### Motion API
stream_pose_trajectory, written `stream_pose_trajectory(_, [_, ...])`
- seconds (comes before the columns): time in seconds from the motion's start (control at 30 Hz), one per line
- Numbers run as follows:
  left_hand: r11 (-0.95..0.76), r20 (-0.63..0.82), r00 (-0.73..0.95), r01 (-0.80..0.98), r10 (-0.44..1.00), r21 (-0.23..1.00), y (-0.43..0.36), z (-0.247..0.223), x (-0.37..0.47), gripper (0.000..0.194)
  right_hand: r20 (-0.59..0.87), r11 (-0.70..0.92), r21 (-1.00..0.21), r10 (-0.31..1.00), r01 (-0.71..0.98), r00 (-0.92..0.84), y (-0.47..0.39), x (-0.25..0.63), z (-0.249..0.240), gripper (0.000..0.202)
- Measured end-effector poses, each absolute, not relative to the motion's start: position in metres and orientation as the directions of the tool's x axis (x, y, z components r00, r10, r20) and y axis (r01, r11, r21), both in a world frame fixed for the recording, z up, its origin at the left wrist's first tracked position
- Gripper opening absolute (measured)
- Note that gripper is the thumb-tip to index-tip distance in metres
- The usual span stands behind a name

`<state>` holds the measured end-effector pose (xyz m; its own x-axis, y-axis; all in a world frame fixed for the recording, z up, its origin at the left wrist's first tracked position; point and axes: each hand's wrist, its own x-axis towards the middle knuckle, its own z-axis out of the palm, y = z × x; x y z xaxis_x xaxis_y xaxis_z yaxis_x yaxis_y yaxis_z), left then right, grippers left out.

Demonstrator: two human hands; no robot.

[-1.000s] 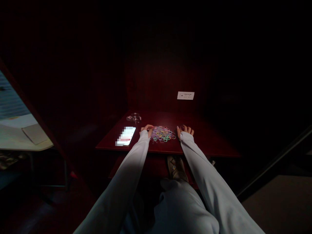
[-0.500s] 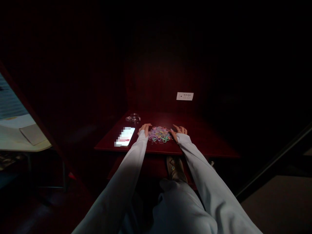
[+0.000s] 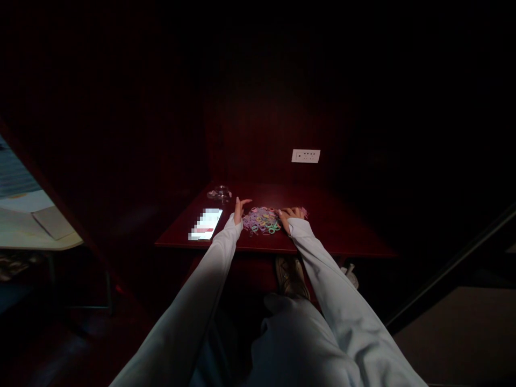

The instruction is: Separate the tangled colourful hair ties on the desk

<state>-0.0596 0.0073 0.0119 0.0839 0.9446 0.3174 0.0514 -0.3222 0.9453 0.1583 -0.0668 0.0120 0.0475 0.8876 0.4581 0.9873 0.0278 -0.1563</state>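
Note:
A loose pile of small pastel hair ties (image 3: 262,220), purple, green, yellow and pink, lies on the dark red table (image 3: 338,236). My left hand (image 3: 239,209) stands upright at the pile's left edge, fingers stretched apart, holding nothing I can see. My right hand (image 3: 291,215) rests palm down at the right edge, its fingers spread low and its thumb side toward the pile. A few pink hair ties (image 3: 304,213) show just beyond its outer fingers, apart from the main heap. What lies under that palm is hidden.
A phone (image 3: 209,223) with a lit, partly blurred screen lies left of my left hand. Behind it sits a clear plastic container (image 3: 220,192). A white socket (image 3: 306,156) is on the back wall. A box (image 3: 52,217) stands on a pale table at far left.
My left hand has lifted its fingers and tilted upright. My right hand has flattened its fingers, and pink hair ties now show on its outer side.

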Motion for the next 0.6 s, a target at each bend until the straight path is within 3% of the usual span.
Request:
stream_pose_trajectory(0.13, [-0.167, 0.172, 0.145, -0.049, 0.974, 0.985, 0.012, 0.015, -0.062, 0.074, 0.461, 0.091, -0.17, 0.887, 0.981, -0.002, -0.065, 0.139, 0.017, 0.051])
stream_pose_trajectory(0.27, [-0.208, 0.211, 0.117, -0.04, 0.97, 0.977, 0.012, 0.016, -0.062, 0.066, 0.47, 0.225, -0.196, 0.876, 0.954, -0.11, -0.074, 0.119, 0.028, 0.051])
stream_pose_trajectory(0.4, [-0.202, 0.214, 0.067, -0.152, 0.974, 0.968, 0.009, 0.017, -0.06, 0.067, 0.435, 0.332, -0.153, 0.868, 0.931, -0.238, -0.079, 0.104, 0.03, 0.047])
stream_pose_trajectory(0.6, [-0.228, 0.228, 0.011, -0.009, 0.974, 0.974, 0.008, 0.018, -0.061, 0.066, 0.422, 0.226, -0.143, 0.895, 0.964, -0.147, -0.069, 0.097, 0.021, 0.043])
